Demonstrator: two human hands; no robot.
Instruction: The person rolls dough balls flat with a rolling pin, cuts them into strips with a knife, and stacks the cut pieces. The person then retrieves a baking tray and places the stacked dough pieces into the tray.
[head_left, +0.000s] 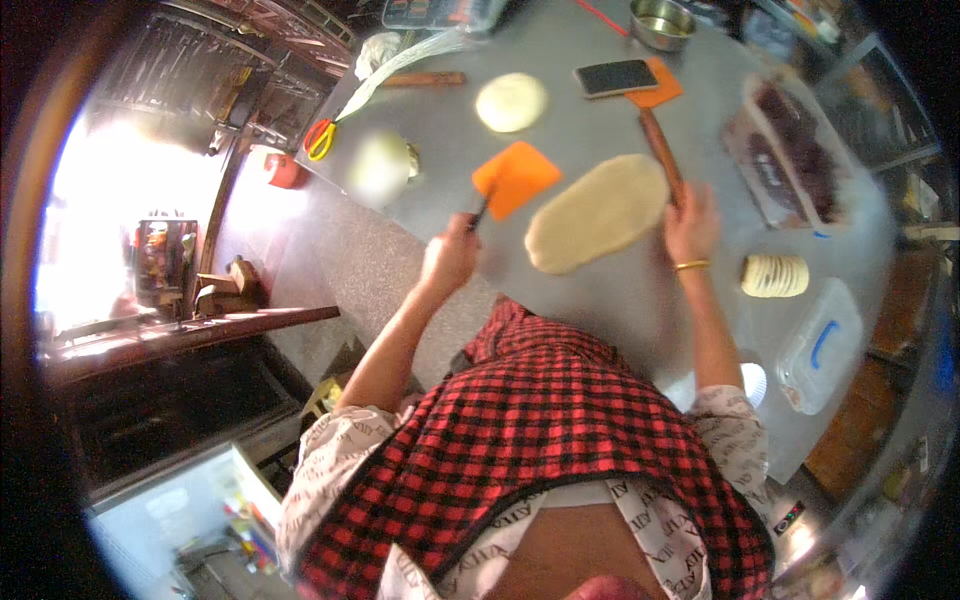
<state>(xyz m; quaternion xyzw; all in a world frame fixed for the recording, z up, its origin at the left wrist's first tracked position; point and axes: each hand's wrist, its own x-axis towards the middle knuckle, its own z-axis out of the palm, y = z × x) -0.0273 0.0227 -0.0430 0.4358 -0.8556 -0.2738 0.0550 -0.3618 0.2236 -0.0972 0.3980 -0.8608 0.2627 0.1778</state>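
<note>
My left hand (452, 255) is closed around the dark handle of a thin utensil (483, 207), perhaps a knife; its far end overlaps an orange dough scraper (525, 174), and blur hides its shape. At the right, my right hand (691, 225) rests on the near end of a wooden rolling pin (658, 144). Between my hands a long flattened oval of dough (596, 214) lies slantwise on the grey table (585, 292), its right end close to the pin. A round piece of dough (512, 103) sits farther back. To the right lies a ridged dough roll (775, 275).
A smartphone (616, 78) overlaps another orange sheet (664, 86), near a metal bowl (663, 28). Scissors (320, 139) and a blurred pale round thing (381, 169) lie left. Rightward are a clear package with dark contents (787, 150) and a plastic lid or box (819, 346).
</note>
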